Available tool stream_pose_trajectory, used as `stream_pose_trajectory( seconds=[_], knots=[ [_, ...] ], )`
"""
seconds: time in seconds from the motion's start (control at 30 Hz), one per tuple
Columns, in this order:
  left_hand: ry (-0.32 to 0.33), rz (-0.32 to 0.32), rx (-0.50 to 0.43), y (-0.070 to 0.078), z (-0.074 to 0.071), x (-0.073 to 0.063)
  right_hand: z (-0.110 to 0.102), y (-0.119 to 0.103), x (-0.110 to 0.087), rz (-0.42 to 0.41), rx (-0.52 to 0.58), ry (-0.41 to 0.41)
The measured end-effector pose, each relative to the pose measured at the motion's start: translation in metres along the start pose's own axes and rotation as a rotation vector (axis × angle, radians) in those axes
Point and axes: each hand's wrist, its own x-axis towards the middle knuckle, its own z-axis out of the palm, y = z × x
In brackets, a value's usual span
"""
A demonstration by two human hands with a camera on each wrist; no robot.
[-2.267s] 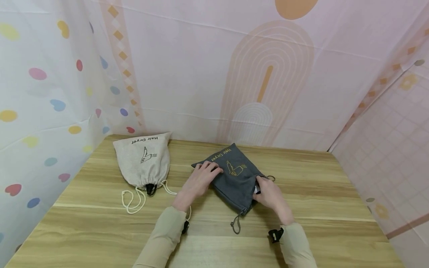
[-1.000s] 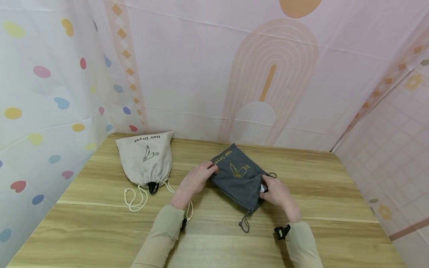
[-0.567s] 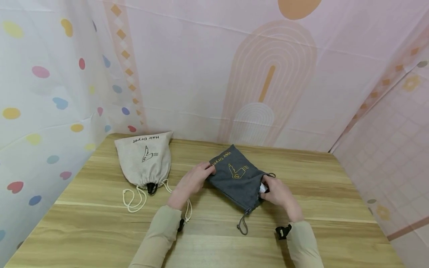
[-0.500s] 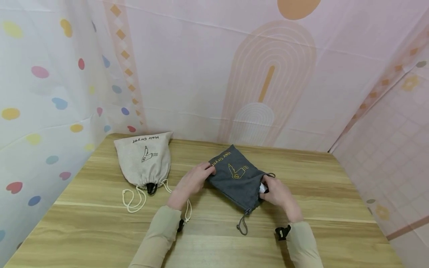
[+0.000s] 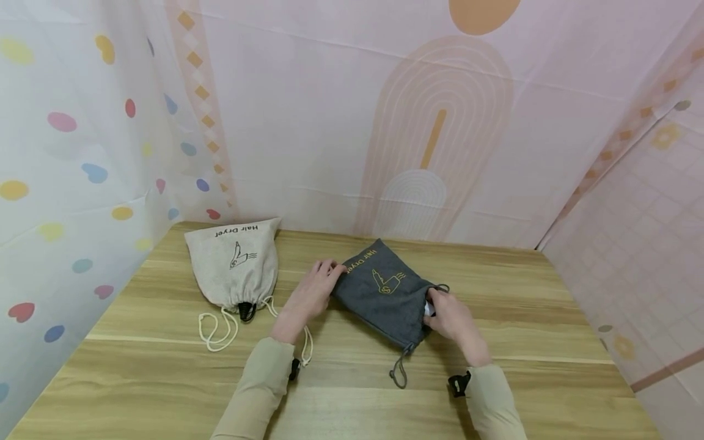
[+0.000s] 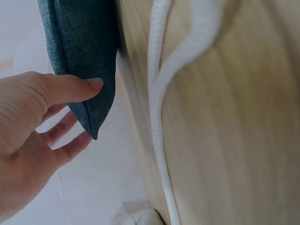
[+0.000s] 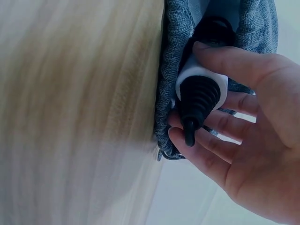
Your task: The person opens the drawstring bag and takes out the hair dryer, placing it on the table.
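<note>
The right hand's fingers [image 7: 208, 157] curl around a white handle end [image 7: 224, 89], the thumb along its side, with the black ridged cord sleeve [image 7: 199, 96] projecting past the grip. That white end sits in the gathered mouth of a dark grey bag [image 5: 379, 299], the rest of it hidden by the cloth. At the bag's closed end, the fingers of the left hand [image 5: 312, 290] pinch 1 corner, thumb against 1 face and fingertips behind the other. The right hand [image 5: 448, 315] is at the opposite end, so the bag lies between the 2 hands, resting aslant on the wood-grain surface [image 5: 341, 403]. Its face carries "Hair Dryer" and a dryer outline in yellow; a grey cord loop [image 5: 399, 376] trails from its mouth toward the person. Each wrist wears a black strap, the right strap [image 5: 459, 385] near the cuff of a beige sleeve [image 5: 492, 400]. Well to the left lies a light bag [image 5: 236, 269] with the same design in black, a black ridged piece [image 5: 245, 310] poking from its drawn mouth and white cords [image 5: 217, 333] spread beside it. Behind hangs a pink cloth [image 5: 308, 122] with an arch print; at left, a white cloth [image 5: 71, 153] has coloured spots.
</note>
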Motion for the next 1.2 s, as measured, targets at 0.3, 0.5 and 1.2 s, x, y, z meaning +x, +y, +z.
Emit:
stream_pose_trajectory(
  seconds=[0.3, 0.5, 1.2],
  knots=[
    [-0.011, -0.016, -0.012, -0.003, -0.002, -0.003, 0.001, 0.0, 0.0, -0.022, 0.0, 0.004],
    [-0.004, 0.01, 0.001, -0.005, -0.002, -0.003, -0.001, 0.003, 0.0, -0.051, 0.001, 0.004],
    [0.008, 0.041, -0.034, -0.009, -0.006, -0.008, -0.008, 0.012, 0.0, -0.094, 0.065, -0.037]
  ],
)
